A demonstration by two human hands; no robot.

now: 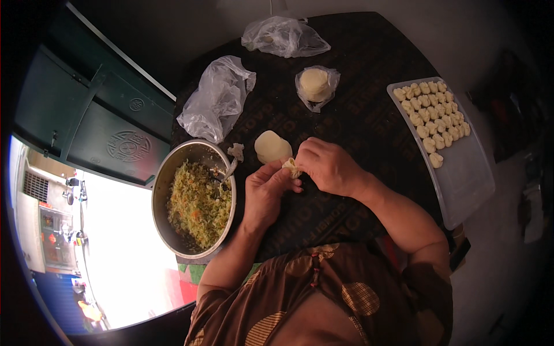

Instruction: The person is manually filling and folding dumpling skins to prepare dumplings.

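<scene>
A small dumpling (292, 168) with pale dough sits between my two hands over the dark table. My left hand (269, 185) is closed around it, thumb on its side. The fingers of my right hand (329, 167) pinch the dough's edge from the right. Just beyond my left hand lie round dumpling wrappers (271, 147), overlapping one another. To the left stands a steel bowl (226, 230) of chopped vegetable filling (196, 205), with a spoon (229, 171) resting at its right side.
A stack of wrappers (315, 82) in plastic lies farther back. Two clear plastic bags (216, 98) rest at the left and far edges. On the right, a pale tray (467, 190) carries rows of several finished dumplings (433, 115). A dark green door (115, 127) stands at left.
</scene>
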